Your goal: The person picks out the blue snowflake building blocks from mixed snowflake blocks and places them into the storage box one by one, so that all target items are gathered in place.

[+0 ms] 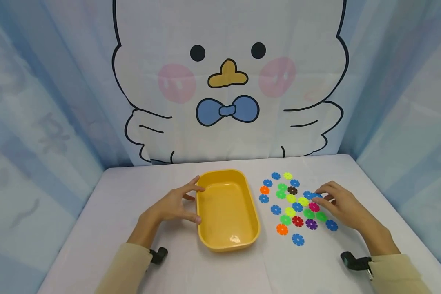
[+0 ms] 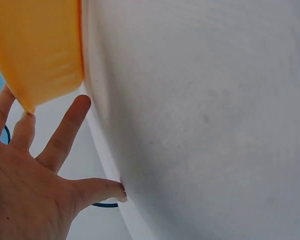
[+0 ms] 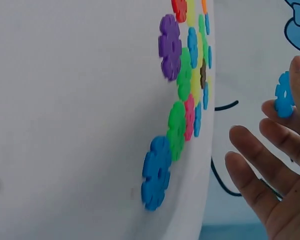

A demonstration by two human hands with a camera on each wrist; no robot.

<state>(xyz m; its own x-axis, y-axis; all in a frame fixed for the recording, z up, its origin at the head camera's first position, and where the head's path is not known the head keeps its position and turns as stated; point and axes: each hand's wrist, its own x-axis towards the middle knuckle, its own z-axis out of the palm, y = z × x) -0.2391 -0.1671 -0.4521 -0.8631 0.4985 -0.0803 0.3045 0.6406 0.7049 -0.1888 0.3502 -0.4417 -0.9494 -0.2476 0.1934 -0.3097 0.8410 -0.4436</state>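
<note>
A yellow tray (image 1: 228, 243) stands mid-table. My left hand (image 1: 174, 204) is at its left side, fingers spread; fingertips touch the rim. In the left wrist view this hand (image 2: 37, 175) has a straight index finger, and the thumb stands away from the tray wall (image 2: 45, 55). Right of the tray, my right hand (image 1: 343, 206) pinches a blue notched disc (image 1: 317, 196) between thumb and index finger. The right wrist view shows that blue disc (image 3: 284, 95) raised off the table, with the other fingers loosely spread.
Several notched discs lie scattered between tray and right hand, among them a purple disc (image 1: 311, 224), a red disc (image 1: 297, 221) and an orange disc (image 1: 282, 229). The white table (image 1: 132, 188) ends at a curtain (image 1: 228, 139) with a cartoon bird.
</note>
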